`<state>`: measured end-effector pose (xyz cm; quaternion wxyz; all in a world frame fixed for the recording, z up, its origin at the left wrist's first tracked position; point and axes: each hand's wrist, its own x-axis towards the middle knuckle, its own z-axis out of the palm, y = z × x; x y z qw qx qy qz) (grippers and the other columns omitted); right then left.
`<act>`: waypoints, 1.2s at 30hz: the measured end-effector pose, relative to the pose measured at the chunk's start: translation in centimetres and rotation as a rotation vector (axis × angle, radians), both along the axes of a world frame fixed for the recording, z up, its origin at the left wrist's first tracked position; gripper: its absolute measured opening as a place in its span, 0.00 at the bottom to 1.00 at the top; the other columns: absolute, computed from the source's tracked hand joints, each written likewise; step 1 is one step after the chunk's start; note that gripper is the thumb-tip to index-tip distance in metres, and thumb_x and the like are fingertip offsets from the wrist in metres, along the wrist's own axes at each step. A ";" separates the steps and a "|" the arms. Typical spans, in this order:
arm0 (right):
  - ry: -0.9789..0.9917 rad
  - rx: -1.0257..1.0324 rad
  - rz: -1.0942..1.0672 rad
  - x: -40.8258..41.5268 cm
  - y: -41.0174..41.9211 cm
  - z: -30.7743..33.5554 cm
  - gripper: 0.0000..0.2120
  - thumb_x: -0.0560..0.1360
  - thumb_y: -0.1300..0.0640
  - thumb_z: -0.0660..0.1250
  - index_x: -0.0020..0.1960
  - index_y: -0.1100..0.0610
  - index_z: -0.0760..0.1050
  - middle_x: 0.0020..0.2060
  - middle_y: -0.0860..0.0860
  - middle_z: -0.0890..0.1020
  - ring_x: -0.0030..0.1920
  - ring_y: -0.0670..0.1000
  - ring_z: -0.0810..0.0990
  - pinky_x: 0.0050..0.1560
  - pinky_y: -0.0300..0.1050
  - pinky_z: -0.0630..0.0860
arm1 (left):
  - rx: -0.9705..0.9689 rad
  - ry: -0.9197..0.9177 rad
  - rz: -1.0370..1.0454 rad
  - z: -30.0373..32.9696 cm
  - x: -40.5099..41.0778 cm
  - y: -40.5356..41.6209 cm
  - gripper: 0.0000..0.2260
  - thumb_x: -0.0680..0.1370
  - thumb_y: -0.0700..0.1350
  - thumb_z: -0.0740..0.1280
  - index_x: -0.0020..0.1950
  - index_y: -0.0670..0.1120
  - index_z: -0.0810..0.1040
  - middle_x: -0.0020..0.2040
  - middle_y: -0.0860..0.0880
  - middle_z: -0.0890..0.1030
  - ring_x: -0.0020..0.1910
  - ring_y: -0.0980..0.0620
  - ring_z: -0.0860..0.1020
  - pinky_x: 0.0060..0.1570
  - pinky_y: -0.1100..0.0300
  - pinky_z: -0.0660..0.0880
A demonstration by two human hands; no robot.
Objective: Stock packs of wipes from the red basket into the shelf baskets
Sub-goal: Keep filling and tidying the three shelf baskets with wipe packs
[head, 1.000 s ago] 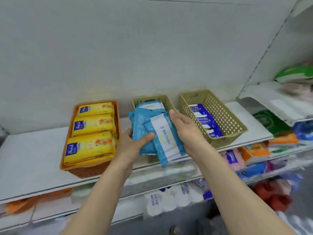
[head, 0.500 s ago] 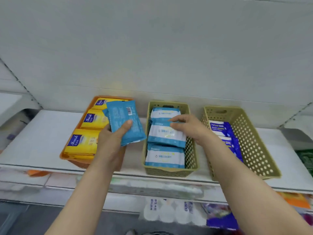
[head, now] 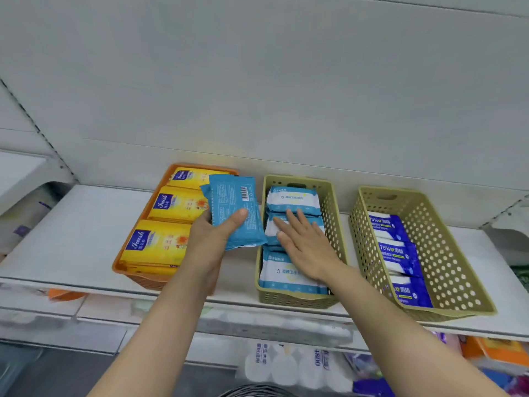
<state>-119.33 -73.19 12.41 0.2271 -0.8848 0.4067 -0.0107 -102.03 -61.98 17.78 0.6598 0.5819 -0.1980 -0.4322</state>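
Note:
My left hand point(head: 213, 233) grips light blue wipe packs point(head: 236, 210), back side up with a barcode, between the orange basket and the middle basket. My right hand point(head: 303, 242) lies flat with straight fingers on the middle pack of the blue-and-white packs point(head: 292, 197) in the middle olive basket point(head: 332, 213). Three rows of these packs fill that basket. The red basket is not in view.
An orange basket point(head: 137, 247) at the left holds yellow wipe packs point(head: 160, 245). The right olive basket point(head: 446, 253) holds dark blue packs point(head: 398, 257) along its left side. All stand on a white shelf point(head: 63, 233); lower shelves with goods lie below.
My right hand set a blue-and-white pack into the middle basket and now lies flat on it. My left hand keeps the remaining blue packs to the basket's left.

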 end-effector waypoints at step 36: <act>-0.811 0.146 -0.348 -0.5 0.7 8.6 0.19 0.78 0.55 0.70 0.67 0.49 0.74 0.59 0.40 0.79 0.61 0.37 0.76 0.61 0.37 0.74 | -0.099 0.100 -0.162 0.2 -3.3 -1.7 0.19 0.78 0.44 0.70 0.69 0.47 0.74 0.57 0.49 0.85 0.54 0.52 0.84 0.44 0.61 0.81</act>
